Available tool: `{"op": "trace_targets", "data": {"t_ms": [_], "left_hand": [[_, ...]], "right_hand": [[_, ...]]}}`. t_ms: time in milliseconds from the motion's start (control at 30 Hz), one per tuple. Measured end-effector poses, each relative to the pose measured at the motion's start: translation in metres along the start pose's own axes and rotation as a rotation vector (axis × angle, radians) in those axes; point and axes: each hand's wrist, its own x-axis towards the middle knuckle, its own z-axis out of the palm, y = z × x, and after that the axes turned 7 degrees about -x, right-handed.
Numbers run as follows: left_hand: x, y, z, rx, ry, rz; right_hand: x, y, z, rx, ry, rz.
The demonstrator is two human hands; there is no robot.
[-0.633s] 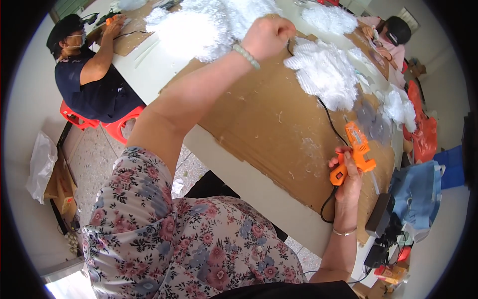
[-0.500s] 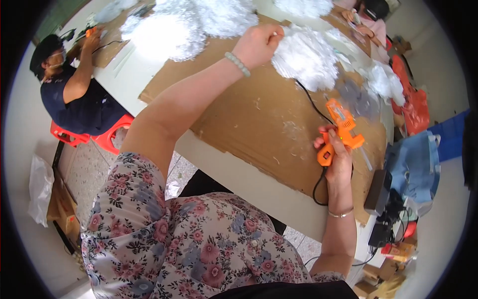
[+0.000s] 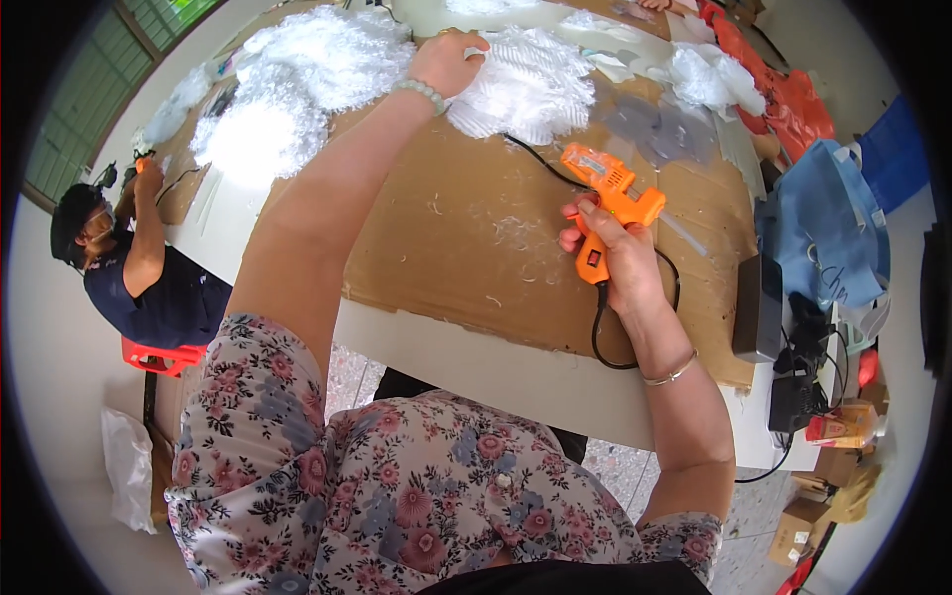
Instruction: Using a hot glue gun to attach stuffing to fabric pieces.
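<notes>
My right hand [image 3: 633, 260] is wrapped round the handle of an orange hot glue gun [image 3: 607, 178], holding it above the brown cardboard [image 3: 426, 248]. A black cord runs from its grip, and a clear glue stick [image 3: 684, 235] shows behind it. Stretched out to the far side, my left hand [image 3: 448, 61] has its fingers pinched together at the left edge of a pile of white, ribbed, feathery pieces [image 3: 526, 84]. Whatever lies between those fingertips is too small to make out.
Fluffy white heaps [image 3: 327, 50] lie at the far left. Grey translucent film [image 3: 659, 129] and a white bundle [image 3: 709, 77] sit at the right. A dark box [image 3: 759, 307] and a blue bag [image 3: 828, 223] stand at the right edge. A co-worker [image 3: 149, 273] sits at left.
The whole view has shifted, so the table's things sit further left in the picture. My left hand stays pinched by the white pile, and my right hand keeps the glue gun.
</notes>
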Motion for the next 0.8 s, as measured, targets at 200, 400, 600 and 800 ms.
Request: {"op": "trace_targets", "data": {"t_ms": [200,400,600,800], "left_hand": [[0.067,0.036,0.073,0.175,-0.159,0.104],[0.106,0.052,0.129,0.588,-0.226,0.360],[0.144,0.027,0.142,0.278,-0.288,-0.010],[0.144,0.060,0.062,-0.526,-0.107,-0.148]], "right_hand": [[0.018,-0.016,-0.043,0.080,0.057,-0.015],[0.049,-0.023,-0.076,0.127,0.079,0.028],[0.063,-0.023,-0.089,0.130,0.071,0.072],[0.037,-0.028,-0.069,0.096,0.080,0.028]]}}
